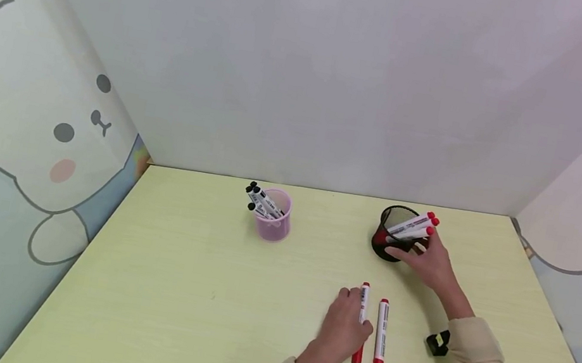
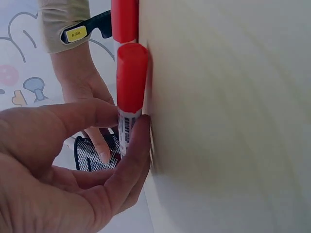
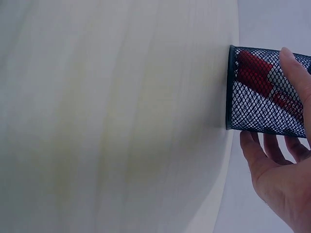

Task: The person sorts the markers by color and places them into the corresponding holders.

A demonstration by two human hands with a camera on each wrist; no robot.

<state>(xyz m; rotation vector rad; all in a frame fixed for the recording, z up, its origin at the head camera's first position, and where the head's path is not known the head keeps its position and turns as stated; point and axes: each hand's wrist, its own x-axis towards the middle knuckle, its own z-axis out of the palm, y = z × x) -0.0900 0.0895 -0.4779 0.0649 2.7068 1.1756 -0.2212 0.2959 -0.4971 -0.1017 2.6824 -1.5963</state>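
My left hand [image 1: 342, 326] is at a red-capped whiteboard marker [image 1: 357, 356] lying on the table, thumb on one side and fingers on the other. In the left wrist view the thumb and fingers pinch this marker [image 2: 131, 80] below its red cap. Just right of it lies a second red marker [image 1: 381, 338], roughly parallel. My right hand [image 1: 435, 265] holds a black mesh pen cup [image 1: 385, 250], with thumb and fingers on opposite sides in the right wrist view. Several red markers [image 1: 412, 225] lean in that cup, red ends also showing through the mesh [image 3: 277, 114].
A pink cup [image 1: 272, 230] with several black-capped markers [image 1: 266, 202] stands at the back, left of the mesh cup. A pale wall [image 1: 307, 81] rises behind the light yellow table [image 1: 163, 288], and cartoon-printed panels [image 1: 11, 160] flank it.
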